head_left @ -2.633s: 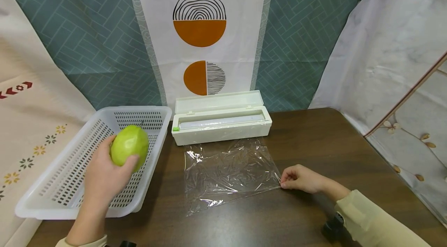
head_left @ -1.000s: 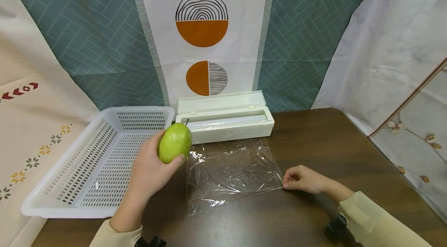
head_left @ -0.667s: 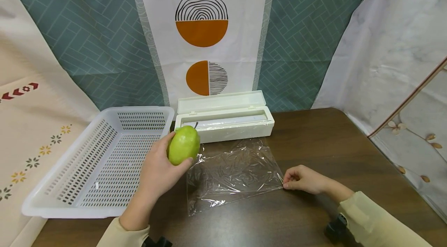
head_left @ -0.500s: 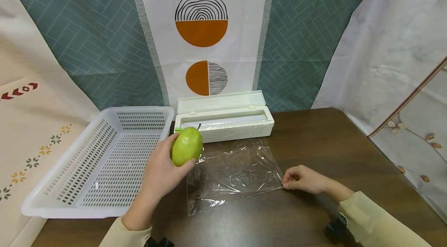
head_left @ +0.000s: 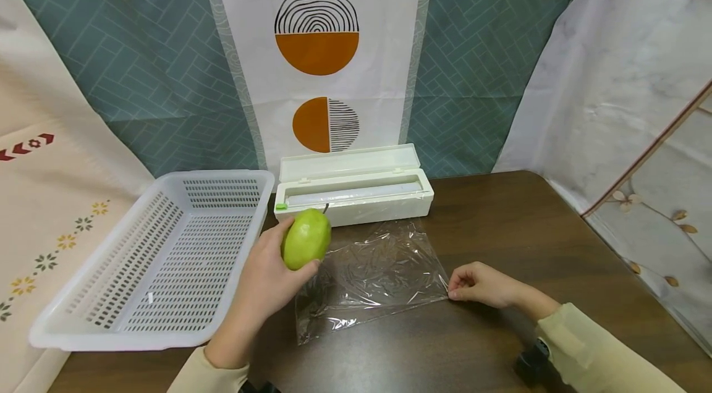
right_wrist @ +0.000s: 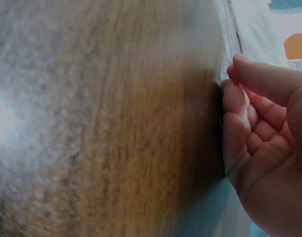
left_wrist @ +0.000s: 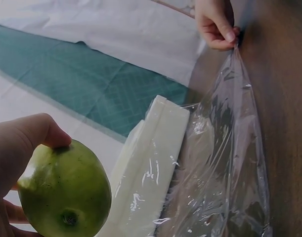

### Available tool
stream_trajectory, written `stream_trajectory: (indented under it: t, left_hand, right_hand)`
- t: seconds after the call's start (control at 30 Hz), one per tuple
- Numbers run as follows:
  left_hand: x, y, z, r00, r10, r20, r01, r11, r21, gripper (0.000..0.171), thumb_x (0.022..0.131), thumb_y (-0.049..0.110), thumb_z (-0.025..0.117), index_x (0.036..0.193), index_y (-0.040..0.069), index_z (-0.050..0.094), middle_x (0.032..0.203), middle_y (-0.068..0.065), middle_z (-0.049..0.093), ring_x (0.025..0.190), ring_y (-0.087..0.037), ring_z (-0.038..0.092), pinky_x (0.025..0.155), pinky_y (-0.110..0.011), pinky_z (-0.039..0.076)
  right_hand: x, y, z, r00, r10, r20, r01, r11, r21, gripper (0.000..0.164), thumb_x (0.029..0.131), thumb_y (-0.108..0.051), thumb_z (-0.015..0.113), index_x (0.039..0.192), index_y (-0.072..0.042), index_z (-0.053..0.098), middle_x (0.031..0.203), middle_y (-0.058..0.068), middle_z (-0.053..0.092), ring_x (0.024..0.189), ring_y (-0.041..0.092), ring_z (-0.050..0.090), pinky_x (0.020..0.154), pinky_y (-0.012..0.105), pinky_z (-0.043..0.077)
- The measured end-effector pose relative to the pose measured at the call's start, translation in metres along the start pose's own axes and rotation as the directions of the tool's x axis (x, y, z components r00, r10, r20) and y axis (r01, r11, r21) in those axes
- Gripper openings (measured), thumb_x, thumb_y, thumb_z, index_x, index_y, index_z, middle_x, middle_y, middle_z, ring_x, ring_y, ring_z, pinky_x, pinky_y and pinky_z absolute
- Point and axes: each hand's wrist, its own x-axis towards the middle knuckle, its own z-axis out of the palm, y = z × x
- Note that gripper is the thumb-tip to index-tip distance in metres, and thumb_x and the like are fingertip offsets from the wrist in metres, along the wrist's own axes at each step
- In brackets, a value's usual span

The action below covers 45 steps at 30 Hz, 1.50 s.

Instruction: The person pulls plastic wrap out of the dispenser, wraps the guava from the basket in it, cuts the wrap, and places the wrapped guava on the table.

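Observation:
My left hand point(head_left: 266, 278) grips a green pear point(head_left: 308, 238), stem up, above the left side of a sheet of clear plastic wrap point(head_left: 378, 272). In the left wrist view, thumb and fingers curl round the pear point(left_wrist: 66, 192), whose blossom end shows. My right hand point(head_left: 479, 285) pinches the near right corner of the wrap between thumb and fingertips, low against the table. The right wrist view shows that hand point(right_wrist: 269, 128) close up, with a sliver of wrap at its fingertips. The wrap runs back to a white cling film box point(head_left: 356, 211), lid raised, roll inside.
A white perforated plastic basket point(head_left: 253, 245) stands on the left, with a small white scrap point(head_left: 150, 298) in it. The dark wooden table point(head_left: 500, 214) extends to the right. Patterned cloths point(head_left: 473, 59) hang behind and at the sides.
My left hand has carried the pear from over the basket rightward, out over the left part of the wrap, slowing lately. The right hand keeps its pinch on the corner.

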Motion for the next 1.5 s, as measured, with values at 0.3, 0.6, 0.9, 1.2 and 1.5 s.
stream_trajectory:
  t: [0.3,0.6,0.9,1.2,1.5]
  left_hand:
    - [-0.002,0.003,0.008,1.0,-0.013,0.02,0.012,1.0,0.009,0.082,0.064,0.033,0.08,0.136,0.013,0.047,0.124,-0.011,0.057,0.097,-0.028,0.058,0.076,-0.045,0.047]
    - [-0.002,0.006,0.02,0.998,0.022,0.051,-0.023,1.0,0.006,0.08,0.064,0.034,0.08,0.135,0.014,0.049,0.127,-0.009,0.057,0.102,-0.029,0.057,0.077,-0.046,0.048]
    - [-0.002,0.012,0.034,0.993,0.077,0.086,-0.078,0.997,0.007,0.079,0.062,0.033,0.082,0.133,0.016,0.051,0.124,-0.008,0.058,0.101,-0.029,0.057,0.076,-0.044,0.048]
    - [0.0,0.014,0.051,0.982,0.139,0.125,-0.143,0.989,0.024,0.08,0.061,0.032,0.082,0.133,0.017,0.051,0.123,-0.006,0.058,0.102,-0.028,0.057,0.079,-0.043,0.047]
    - [0.004,0.02,0.062,0.971,0.173,0.166,-0.178,0.984,0.018,0.08,0.061,0.032,0.082,0.133,0.021,0.051,0.123,-0.006,0.058,0.1,-0.028,0.058,0.079,-0.042,0.047]
  right_hand:
    - [0.003,0.0,-0.001,1.0,-0.007,0.003,0.007,1.0,-0.009,0.013,0.087,-0.016,0.067,0.085,-0.003,0.065,0.07,-0.009,0.056,0.063,-0.002,0.047,0.057,0.018,0.042]
    - [0.003,0.001,-0.001,1.0,-0.005,0.009,0.005,1.0,-0.004,0.013,0.087,-0.015,0.067,0.085,-0.002,0.065,0.07,-0.009,0.056,0.063,-0.002,0.048,0.057,0.018,0.042]
    - [0.002,0.0,-0.002,1.0,-0.018,0.005,0.018,1.0,-0.025,0.012,0.087,-0.016,0.067,0.085,-0.004,0.065,0.072,-0.008,0.058,0.064,-0.002,0.049,0.058,0.019,0.043]
    - [0.001,0.001,-0.002,1.0,-0.01,0.01,0.01,1.0,-0.003,0.013,0.087,-0.017,0.067,0.086,-0.004,0.066,0.072,-0.007,0.058,0.063,-0.002,0.048,0.057,0.019,0.042]
    - [0.001,0.005,-0.003,0.994,-0.079,0.073,0.076,0.996,0.039,0.012,0.088,-0.016,0.066,0.084,-0.005,0.066,0.071,-0.011,0.055,0.062,-0.004,0.047,0.055,0.018,0.042]
